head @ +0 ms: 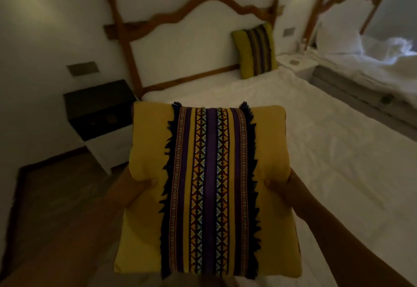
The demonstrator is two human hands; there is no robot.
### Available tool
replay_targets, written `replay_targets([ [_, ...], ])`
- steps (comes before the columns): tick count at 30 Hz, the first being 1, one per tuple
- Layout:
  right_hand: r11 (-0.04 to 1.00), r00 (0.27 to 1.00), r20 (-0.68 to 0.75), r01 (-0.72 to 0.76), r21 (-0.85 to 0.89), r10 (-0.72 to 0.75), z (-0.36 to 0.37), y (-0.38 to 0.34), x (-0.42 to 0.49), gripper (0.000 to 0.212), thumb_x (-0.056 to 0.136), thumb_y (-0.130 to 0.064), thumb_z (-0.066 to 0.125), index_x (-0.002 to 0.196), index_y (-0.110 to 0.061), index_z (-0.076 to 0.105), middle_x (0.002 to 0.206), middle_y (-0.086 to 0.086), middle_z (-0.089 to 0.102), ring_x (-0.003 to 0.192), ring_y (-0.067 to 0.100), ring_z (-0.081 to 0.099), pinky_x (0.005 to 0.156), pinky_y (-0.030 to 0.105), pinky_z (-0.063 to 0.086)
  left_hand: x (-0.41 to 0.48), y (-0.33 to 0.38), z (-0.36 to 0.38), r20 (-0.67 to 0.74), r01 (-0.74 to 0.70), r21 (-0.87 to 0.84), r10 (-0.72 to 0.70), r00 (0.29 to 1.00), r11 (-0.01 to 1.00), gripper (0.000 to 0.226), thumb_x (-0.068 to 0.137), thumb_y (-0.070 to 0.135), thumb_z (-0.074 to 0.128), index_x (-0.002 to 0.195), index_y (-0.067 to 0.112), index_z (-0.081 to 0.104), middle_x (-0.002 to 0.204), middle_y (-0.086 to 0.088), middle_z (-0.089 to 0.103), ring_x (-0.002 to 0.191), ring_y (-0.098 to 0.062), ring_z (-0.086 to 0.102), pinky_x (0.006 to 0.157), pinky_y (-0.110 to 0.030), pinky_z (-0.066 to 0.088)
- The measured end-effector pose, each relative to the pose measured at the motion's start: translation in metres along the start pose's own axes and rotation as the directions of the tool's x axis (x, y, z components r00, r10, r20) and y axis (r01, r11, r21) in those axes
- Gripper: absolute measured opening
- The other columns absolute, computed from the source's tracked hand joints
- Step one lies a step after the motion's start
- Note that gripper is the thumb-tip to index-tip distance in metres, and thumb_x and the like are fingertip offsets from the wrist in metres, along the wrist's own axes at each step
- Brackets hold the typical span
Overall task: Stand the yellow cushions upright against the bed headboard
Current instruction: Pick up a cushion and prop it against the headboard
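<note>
Held cushion [208,193]: yellow, square, a purple patterned band down the middle with dark fringe on both edges; up in the air over the foot of the bed.
Left hand [126,188]: clamped on its left edge, thumb on top.
Right hand [283,186]: clamped on its right edge.
Second cushion [255,51]: upright, leaning on the headboard [191,8], right side.
Open room: white sheet [316,151] bare along the headboard's left.

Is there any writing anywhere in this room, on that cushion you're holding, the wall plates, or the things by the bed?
None can be read.
Held cushion: a woven band of diamonds and crosses, no letters.
Second cushion against the headboard: stripes only.
Wall plates: blank or too blurred to tell.
Dark box on the nightstand: faint square marks, too dim to read.
</note>
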State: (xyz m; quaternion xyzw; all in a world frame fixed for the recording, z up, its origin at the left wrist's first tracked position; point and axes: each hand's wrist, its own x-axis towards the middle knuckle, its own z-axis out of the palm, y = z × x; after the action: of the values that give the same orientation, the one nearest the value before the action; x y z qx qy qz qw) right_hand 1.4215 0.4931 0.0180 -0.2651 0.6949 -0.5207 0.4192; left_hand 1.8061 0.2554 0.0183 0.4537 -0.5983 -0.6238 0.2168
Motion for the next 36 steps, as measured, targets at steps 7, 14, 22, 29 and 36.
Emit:
replay_targets([
  [7,0.995,0.982,0.164,0.096,-0.010,-0.093,0.132,-0.063,0.075,0.069,0.071,-0.022,0.083,0.132,-0.033,0.053,0.116,-0.001,0.073,0.095,0.018,0.075,0.067,0.032,0.061,0.000,0.015,-0.134,-0.144,-0.041,-0.037,0.035,0.989,0.998,0.098,0.057,0.044,0.089,0.143,0.034,0.042,0.129,0.000,0.064,0.114,-0.025,0.064,0.096,-0.055,0.051],
  [14,0.993,0.963,0.244,0.117,-0.010,-0.110,0.204,-0.112,0.174,0.065,0.072,-0.015,0.082,0.129,-0.033,0.056,0.117,0.002,0.071,0.092,0.017,0.075,0.063,0.030,0.061,0.050,0.018,-0.202,-0.293,-0.034,-0.087,0.007,0.956,0.996,0.101,0.052,0.047,0.092,0.140,0.040,0.042,0.128,0.002,0.064,0.113,-0.026,0.065,0.094,-0.058,0.052],
  [22,0.995,0.954,0.286,0.100,-0.028,-0.088,0.246,-0.138,0.341,0.073,0.076,-0.013,0.082,0.140,-0.023,0.049,0.123,0.009,0.068,0.103,0.030,0.070,0.075,0.043,0.061,0.186,0.035,-0.233,-0.353,0.007,-0.102,-0.042,0.935,0.995,0.101,0.048,0.050,0.093,0.137,0.044,0.045,0.123,0.004,0.067,0.104,-0.020,0.070,0.073,-0.038,0.060],
  [29,0.995,0.960,0.272,0.087,-0.051,-0.070,0.246,-0.178,0.449,0.053,0.073,-0.020,0.084,0.113,-0.043,0.059,0.107,-0.002,0.073,0.081,0.012,0.076,0.056,0.025,0.059,0.299,0.074,-0.237,-0.346,0.053,-0.060,-0.070,0.936,0.997,0.091,0.066,0.035,0.086,0.144,0.036,0.039,0.130,0.000,0.061,0.113,-0.027,0.063,0.094,-0.056,0.053],
  [36,0.986,0.981,0.187,0.084,-0.142,-0.056,0.235,-0.204,0.518,0.048,0.074,-0.026,0.084,0.111,-0.038,0.056,0.102,-0.008,0.068,0.083,0.014,0.070,0.057,0.024,0.054,0.394,0.099,-0.228,-0.326,0.042,-0.061,-0.060,0.943,0.997,0.096,0.067,0.035,0.086,0.145,0.040,0.030,0.121,0.012,0.058,0.110,-0.016,0.060,0.075,-0.031,0.051],
])
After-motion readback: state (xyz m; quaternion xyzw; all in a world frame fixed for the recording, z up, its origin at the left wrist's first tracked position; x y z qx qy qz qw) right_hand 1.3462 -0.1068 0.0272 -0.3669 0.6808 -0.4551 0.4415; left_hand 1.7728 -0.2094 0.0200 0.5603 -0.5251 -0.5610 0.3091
